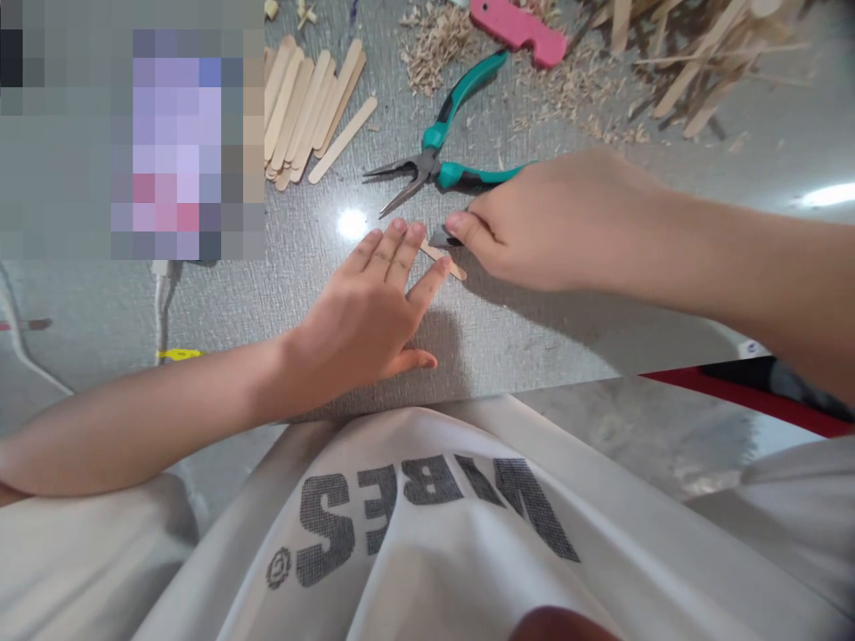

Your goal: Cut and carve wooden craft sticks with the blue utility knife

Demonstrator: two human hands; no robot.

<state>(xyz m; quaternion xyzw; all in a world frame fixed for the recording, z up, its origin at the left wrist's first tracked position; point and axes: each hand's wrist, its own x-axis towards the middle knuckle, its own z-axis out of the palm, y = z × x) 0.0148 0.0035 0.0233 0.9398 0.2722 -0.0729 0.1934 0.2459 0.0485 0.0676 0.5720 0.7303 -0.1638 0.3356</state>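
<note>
White shirt (427,534), left hand (364,316) flat on one stick (449,263), right hand (554,223) around one blade (441,238).

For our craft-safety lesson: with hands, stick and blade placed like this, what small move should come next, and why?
Probably slide the left hand back along the stick, away from the blade. Its fingertips press the stick flat on the table, and the right hand pinches the blade at the stick right beside them, so a slip could catch them.
</note>
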